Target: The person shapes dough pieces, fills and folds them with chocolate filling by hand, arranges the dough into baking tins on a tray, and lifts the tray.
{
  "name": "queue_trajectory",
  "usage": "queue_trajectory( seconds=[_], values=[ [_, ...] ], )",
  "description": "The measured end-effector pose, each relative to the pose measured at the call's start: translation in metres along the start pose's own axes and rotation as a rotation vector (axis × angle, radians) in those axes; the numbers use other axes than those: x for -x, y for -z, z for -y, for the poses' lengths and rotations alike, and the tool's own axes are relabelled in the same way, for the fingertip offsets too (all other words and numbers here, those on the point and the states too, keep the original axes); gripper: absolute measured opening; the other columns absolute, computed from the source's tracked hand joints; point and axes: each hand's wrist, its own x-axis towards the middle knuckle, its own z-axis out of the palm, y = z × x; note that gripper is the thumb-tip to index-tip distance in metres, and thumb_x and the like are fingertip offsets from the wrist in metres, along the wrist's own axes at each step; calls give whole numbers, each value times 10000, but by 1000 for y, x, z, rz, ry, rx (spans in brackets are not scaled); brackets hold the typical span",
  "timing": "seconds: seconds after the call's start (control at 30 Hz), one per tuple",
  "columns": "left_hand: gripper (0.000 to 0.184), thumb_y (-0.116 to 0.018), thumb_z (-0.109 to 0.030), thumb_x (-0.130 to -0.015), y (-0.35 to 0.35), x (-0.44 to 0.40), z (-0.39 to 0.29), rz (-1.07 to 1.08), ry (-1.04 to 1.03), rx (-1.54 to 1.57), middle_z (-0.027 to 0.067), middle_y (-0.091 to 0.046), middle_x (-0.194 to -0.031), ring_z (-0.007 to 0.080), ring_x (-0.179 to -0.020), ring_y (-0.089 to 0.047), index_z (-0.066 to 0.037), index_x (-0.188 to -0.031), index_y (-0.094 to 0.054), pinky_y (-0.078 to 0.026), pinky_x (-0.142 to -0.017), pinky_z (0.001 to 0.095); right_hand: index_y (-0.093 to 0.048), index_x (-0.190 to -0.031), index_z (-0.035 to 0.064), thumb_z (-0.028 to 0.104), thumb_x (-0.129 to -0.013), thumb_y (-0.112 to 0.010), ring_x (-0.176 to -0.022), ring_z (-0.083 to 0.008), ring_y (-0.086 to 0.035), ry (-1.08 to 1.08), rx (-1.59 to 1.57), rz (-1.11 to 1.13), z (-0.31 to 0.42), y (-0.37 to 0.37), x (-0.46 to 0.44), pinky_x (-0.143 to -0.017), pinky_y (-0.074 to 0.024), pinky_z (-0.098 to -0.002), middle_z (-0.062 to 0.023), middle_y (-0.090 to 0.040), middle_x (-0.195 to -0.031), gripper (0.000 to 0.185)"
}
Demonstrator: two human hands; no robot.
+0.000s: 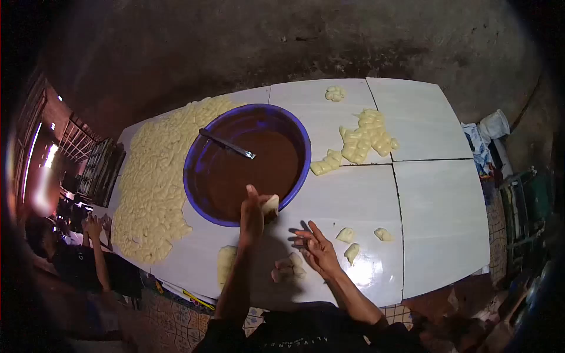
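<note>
My left hand [253,215] is at the near rim of a blue basin [189,189], with a pale dough piece [270,205] held at its fingers. Brown filling [253,176] lies in the basin, and a dark-handled utensil [226,143] rests across its far left part. My right hand [316,247] is over the white table with its fingers spread and nothing in them. To its right lie three small dough pieces [352,253]. Between my forearms are a few brown-tinged dough pieces [288,268], and a pale dough roll [226,265] is partly behind my left forearm.
Many dough pieces [150,182] cover the left side of the tiled table [441,217]. A dough cluster [362,138] and a small lump [335,93] lie beyond the basin to the right. Another person [88,259] is at the left edge; a white bucket [494,125] stands at right.
</note>
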Motion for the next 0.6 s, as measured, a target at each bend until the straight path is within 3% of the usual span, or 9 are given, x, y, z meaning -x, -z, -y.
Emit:
queue_trajectory(
  seconds=[0.13,0.23,0.27,0.33,0.37,0.4,0.43,0.57,0.6],
  values=[
    [742,-246,-629,-950,-37,76,-7,12,321,519,111,-600,-1055,187,-870,-581,-2,-1207,-550,-451,-838,324,-546,-1213,-16,102,-914,-593,-818,-185,-631,-240,-432,72,-18,15,-2,-747,-529,-261,-119,-646,-1010,325],
    [670,-348,-565,-958,-44,108,6,-82,308,541,108,-545,-1164,182,-970,-563,-11,-1322,-444,-427,-937,356,-637,-1042,-27,59,-905,-593,-662,-163,-614,-103,56,-230,-13,-2,13,-672,-513,-225,-48,-653,-811,168],
    [647,-392,-526,-960,-43,110,25,-45,272,500,104,-531,-1193,179,-989,-562,-14,-1355,-403,-438,-932,360,-634,-1078,-17,30,-867,-620,-742,-157,-584,-10,459,-307,-11,-18,19,-713,-476,-239,-73,-620,-915,216],
    [508,-548,-268,-948,-46,117,48,1,238,527,102,-546,-1171,156,-1005,-575,4,-1357,-413,-510,-841,331,-627,-1113,2,44,-835,-643,-797,-175,-547,419,1063,-87,4,-33,34,-712,-454,-256,-102,-563,-1030,282],
    [469,-552,-206,-939,-47,125,42,29,147,302,106,-556,-1145,151,-987,-584,20,-1333,-434,-521,-810,315,-623,-1131,11,51,-818,-655,-824,-185,-529,640,1354,39,7,-35,40,-712,-443,-265,-117,-534,-1088,317],
    [432,-556,-144,-929,-47,135,29,59,54,75,109,-567,-1119,145,-968,-592,35,-1310,-455,-532,-780,298,-612,-1149,23,16,-778,-658,-921,-241,-526,606,1404,131,9,-28,45,-785,-444,-320,-142,-495,-1143,374],
    [399,-560,-82,-920,-49,141,23,89,-42,-151,112,-578,-1093,140,-950,-601,51,-1286,-476,-543,-749,281,-615,-1126,19,8,-776,-658,-930,-237,-531,595,1323,117,13,-27,49,-791,-447,-321,-139,-501,-1139,353],
    [348,-591,-40,-897,-58,144,69,115,-76,220,139,-609,-1032,195,-946,-624,88,-1214,-526,-556,-783,299,-607,-964,7,-7,-781,-660,-1020,-207,-551,522,724,-45,19,-26,54,-884,-458,-315,-119,-528,-1161,191],
    [391,-589,-55,-907,-57,152,58,124,-105,129,148,-583,-1105,238,-987,-628,65,-1270,-507,-563,-790,334,-595,-1046,33,25,-798,-682,-1052,-227,-545,465,725,15,22,-15,56,-888,-461,-323,-125,-529,-1152,263]
  ],
)
